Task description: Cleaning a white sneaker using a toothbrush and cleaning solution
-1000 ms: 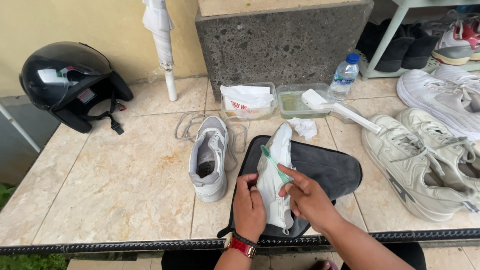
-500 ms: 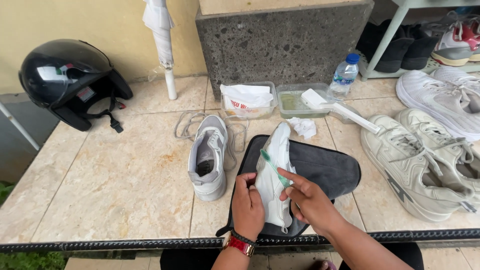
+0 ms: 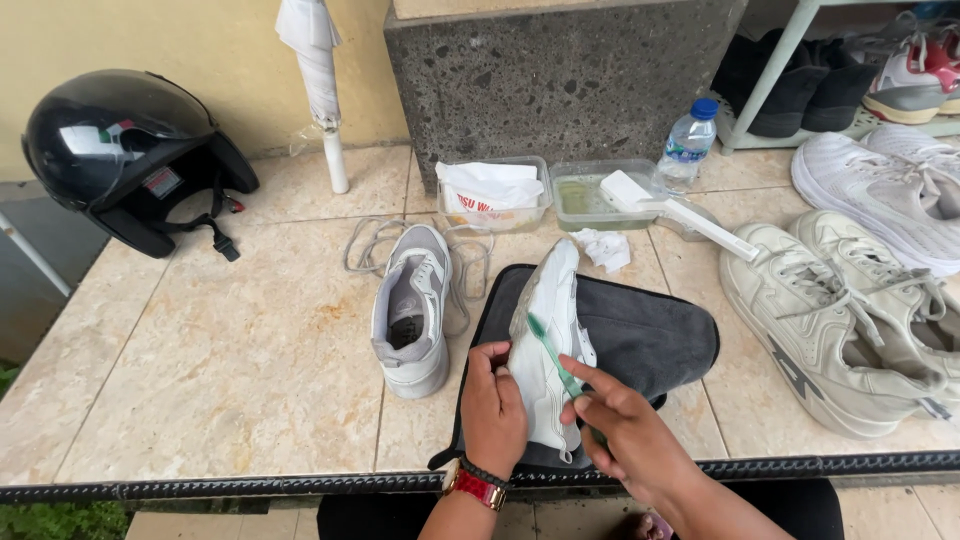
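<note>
A white sneaker [image 3: 548, 340] lies on its side on a dark grey towel [image 3: 640, 335]. My left hand [image 3: 493, 408], with a red watch on the wrist, grips the sneaker at its near end. My right hand [image 3: 630, 435] holds a green toothbrush [image 3: 552, 352], whose head rests against the sneaker's side. A second grey-and-white sneaker [image 3: 412, 310] stands upright just left of the towel, with loose laces [image 3: 368, 240] around it.
Black helmet [image 3: 125, 150] at far left. Two clear tubs [image 3: 495, 195] near the stone block, one with a white brush [image 3: 670, 210] across it. Water bottle [image 3: 688, 140], crumpled tissue [image 3: 605, 248], several white sneakers [image 3: 830, 320] at right, folded umbrella [image 3: 318, 90], shoe rack behind.
The toothbrush head has shifted slightly along the sneaker's side; both hands stay on the shoe in nearly the same place.
</note>
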